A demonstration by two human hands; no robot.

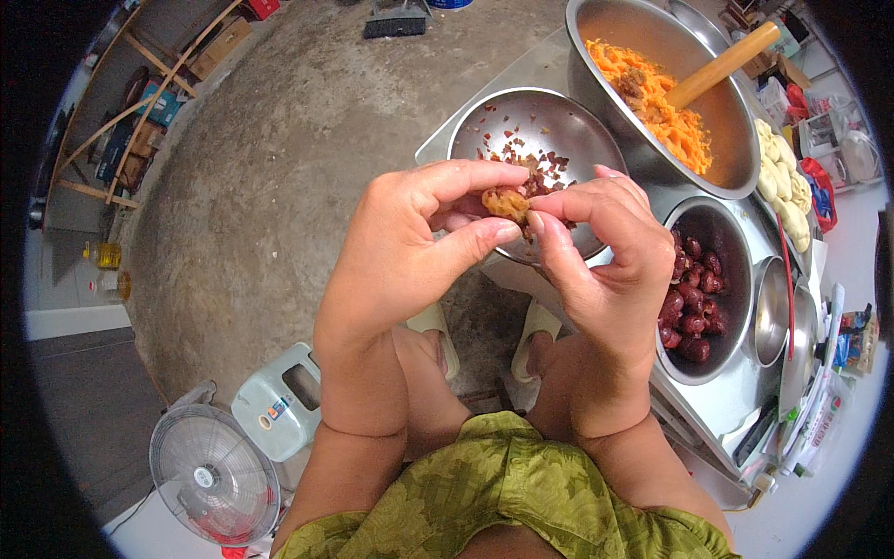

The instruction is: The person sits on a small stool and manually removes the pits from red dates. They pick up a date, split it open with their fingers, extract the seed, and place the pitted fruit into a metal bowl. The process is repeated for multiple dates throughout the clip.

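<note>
Between the fingertips of my left hand [398, 230] is a piece of brownish date flesh [506, 205]. My right hand [607, 244] pinches the same piece at its right side with thumb and forefinger. Both hands are over the near edge of a steel bowl [482, 115], where chopped dark red bits [552, 162] lie; the fingers hide part of them. To the right, a second steel bowl [744, 328] holds dark red dates [691, 297], partly behind my right hand.
A large steel basin [740, 185] holds orange mash [670, 136] and a wooden rod [726, 63]. Pale dough pieces [782, 182] lie at the right, near a small steel bowl [770, 314]. A plastic stool [279, 412] and a fan [213, 475] stand lower left.
</note>
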